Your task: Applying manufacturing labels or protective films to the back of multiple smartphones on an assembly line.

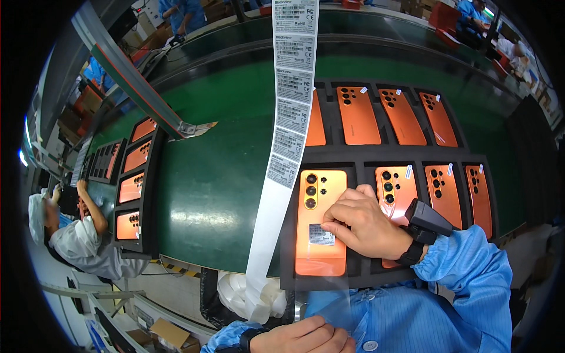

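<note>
An orange phone [304, 239] lies back-up in the black foam tray [365, 281] in front of me. A small silver printed label [321, 234] sits on its lower back. My right hand [362, 222], wearing a black wrist device, has its fingers curled and its thumb pressed at the label's right corner. My left hand [303, 336] is at the bottom edge with fingers closed on a clear film [329, 300] that hangs by the phone's lower end. A strip of labels [288, 126] on white backing runs down left of the tray.
More orange phones [359, 120] fill the tray's other slots and the row behind. Another tray [145, 209] of phones lies left on the green bench [218, 194]. A metal post [135, 82] stands there. Loose white backing [250, 294] piles below. A co-worker [82, 235] sits at left.
</note>
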`<state>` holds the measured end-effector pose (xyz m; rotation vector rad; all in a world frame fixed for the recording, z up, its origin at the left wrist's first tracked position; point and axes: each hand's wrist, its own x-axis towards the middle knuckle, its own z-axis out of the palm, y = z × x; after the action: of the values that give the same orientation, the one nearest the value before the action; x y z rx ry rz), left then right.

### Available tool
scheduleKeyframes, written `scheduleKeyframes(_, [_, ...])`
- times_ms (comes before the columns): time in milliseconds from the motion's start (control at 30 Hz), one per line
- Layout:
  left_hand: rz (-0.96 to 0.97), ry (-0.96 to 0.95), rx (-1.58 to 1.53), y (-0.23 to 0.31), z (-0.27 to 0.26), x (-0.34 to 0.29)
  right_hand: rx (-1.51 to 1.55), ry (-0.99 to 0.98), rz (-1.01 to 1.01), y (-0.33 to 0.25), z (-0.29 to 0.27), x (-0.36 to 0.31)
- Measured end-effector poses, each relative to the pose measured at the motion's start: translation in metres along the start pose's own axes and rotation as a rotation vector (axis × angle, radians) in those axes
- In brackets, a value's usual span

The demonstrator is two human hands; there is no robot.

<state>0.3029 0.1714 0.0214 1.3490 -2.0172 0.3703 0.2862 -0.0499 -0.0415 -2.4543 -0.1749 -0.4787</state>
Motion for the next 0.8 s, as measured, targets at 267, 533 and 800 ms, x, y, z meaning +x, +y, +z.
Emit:
scheduleKeyframes(267, [-0.008, 0.001, 0.006, 0.001, 0.001, 0.000, -0.006, 0.018, -0.015, 0.000, 0.001, 0.000])
scheduleKeyframes(533, [-0.005, 0.001, 0.008, -0.001, 0.000, 0.002, 0.017, 0.024, -0.019, 0.000, 0.001, 0.000])
scheduleKeyframes(800, [0.007, -0.005, 0.035, -0.002, -0.003, 0.004, -0.198, -0.062, -0.151, -0.003, -0.009, 0.004])
